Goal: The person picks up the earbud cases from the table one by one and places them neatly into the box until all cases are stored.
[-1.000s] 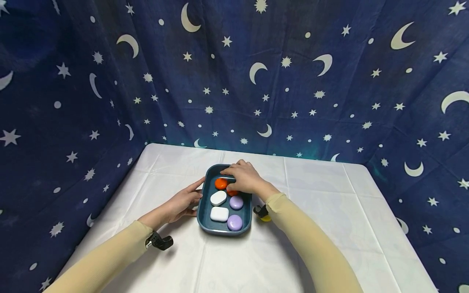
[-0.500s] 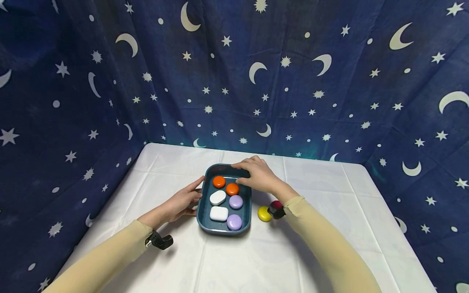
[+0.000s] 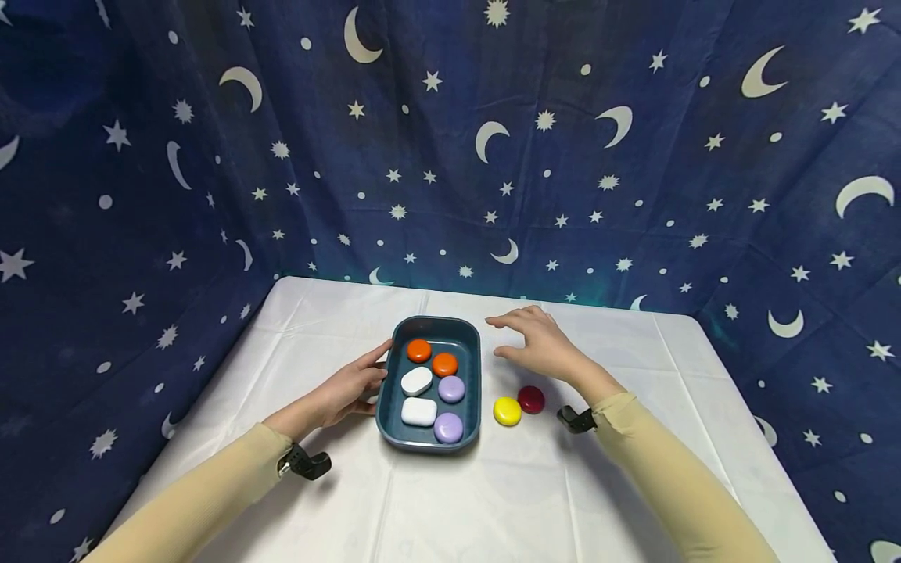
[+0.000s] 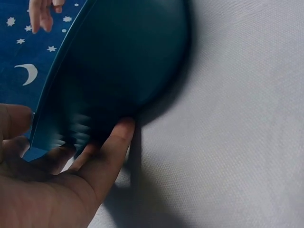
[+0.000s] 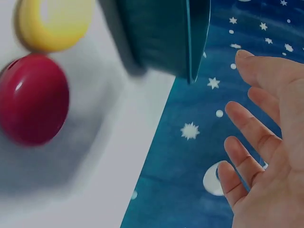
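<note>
A dark teal rectangular dish (image 3: 428, 448) holds two orange discs (image 3: 418, 350), two lilac discs (image 3: 451, 389), a white oval piece (image 3: 417, 381) and a white rounded-rectangle piece (image 3: 419, 412), all smooth and glossy. Against the dish's left side rests my left hand (image 3: 349, 389); the left wrist view shows its fingertips (image 4: 124, 127) touching the outer wall. To the right of the dish, my right hand (image 3: 540, 344) hovers with spread fingers and holds nothing. Just below it, a yellow disc (image 3: 507, 411) and a dark red disc (image 3: 531, 399) lie side by side on the cloth.
A creased white cloth (image 3: 317, 516) covers the table. Navy curtains with moons and stars (image 3: 450, 141) hang behind the table and along both sides. A small black camera is worn at each wrist.
My right hand has come away from the orange disc in the dish and moved right, past the rim, uncovering the yellow and dark red discs. The left hand stays at the dish's side.
</note>
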{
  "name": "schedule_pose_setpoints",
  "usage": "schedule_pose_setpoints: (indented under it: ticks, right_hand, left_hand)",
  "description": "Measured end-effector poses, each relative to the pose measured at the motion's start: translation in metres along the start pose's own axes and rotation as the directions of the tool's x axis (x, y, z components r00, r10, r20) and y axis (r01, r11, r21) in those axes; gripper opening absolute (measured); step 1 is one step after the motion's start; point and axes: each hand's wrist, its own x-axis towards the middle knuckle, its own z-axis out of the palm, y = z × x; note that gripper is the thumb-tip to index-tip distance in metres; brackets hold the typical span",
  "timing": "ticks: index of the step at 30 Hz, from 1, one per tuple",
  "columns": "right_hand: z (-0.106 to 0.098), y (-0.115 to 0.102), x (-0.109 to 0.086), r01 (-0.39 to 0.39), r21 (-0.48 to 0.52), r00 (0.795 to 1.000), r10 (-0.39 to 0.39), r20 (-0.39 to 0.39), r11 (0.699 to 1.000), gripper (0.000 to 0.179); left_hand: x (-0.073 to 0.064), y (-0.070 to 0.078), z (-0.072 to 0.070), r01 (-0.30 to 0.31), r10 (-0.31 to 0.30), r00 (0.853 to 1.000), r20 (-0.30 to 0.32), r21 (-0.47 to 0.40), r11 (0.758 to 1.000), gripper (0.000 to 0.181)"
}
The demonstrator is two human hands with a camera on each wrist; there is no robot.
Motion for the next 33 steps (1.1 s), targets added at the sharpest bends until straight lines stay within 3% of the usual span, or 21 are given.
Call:
schedule_pose_setpoints:
  ticks: [8,15,25,33]
  right_hand:
    - [-0.002,0.019,-0.027,-0.05,0.015,0.998,0.049,0.024,0.999,0.057]
    - [0.002,0.033,-0.046,-0.107,0.001,0.991,0.107,0.085,0.994,0.064]
    - [0.025,0.053,-0.071,-0.149,0.035,0.977,0.142,0.162,0.988,0.078]
    - [0.039,0.063,-0.081,-0.158,0.024,0.975,0.152,0.16,0.987,0.087]
  left_hand:
    - [-0.003,0.001,0.001,-0.007,0.007,1.0,0.018,0.005,1.0,0.065]
    - [0.0,0.0,0.0,0.005,-0.005,1.0,-0.002,-0.009,1.0,0.064]
    - [0.0,-0.001,0.002,0.014,-0.014,1.0,-0.017,-0.011,1.0,0.063]
    - [0.0,-0.002,0.0,0.008,-0.008,1.0,-0.011,-0.015,1.0,0.064]
